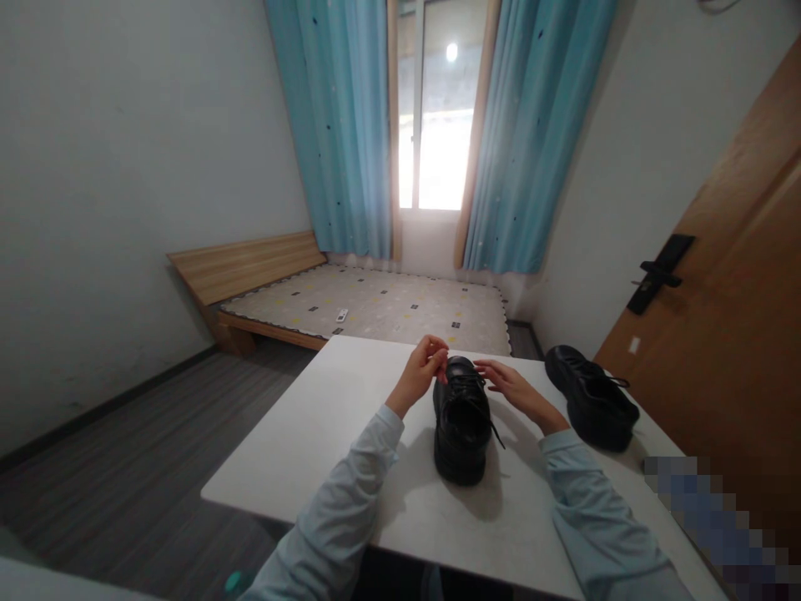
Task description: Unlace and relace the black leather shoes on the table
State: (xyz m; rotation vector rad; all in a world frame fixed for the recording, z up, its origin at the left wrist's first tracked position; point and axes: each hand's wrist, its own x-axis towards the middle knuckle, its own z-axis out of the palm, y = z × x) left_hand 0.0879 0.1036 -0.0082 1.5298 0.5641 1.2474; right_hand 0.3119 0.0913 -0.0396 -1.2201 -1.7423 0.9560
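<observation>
A black lace-up shoe [461, 463] sits upright on the white table, its toe pointing away from me and its heel towards me. At the left of its toe is my left hand [420, 373], fingers curled in towards the thumb; whatever they may pinch is too small to make out. My right hand [508, 389] is on the other side, fingers loosely stretched towards the laces [466, 382]. Whether its fingertips touch the shoe is unclear. One lace end hangs down the shoe's right side.
A second black shoe [591, 401] stands near the right edge of the white table [300, 451]. Beyond the table is a bed [388, 305] with a small white remote [341, 315] on it. On the right is a wooden door [726, 317] with a black handle.
</observation>
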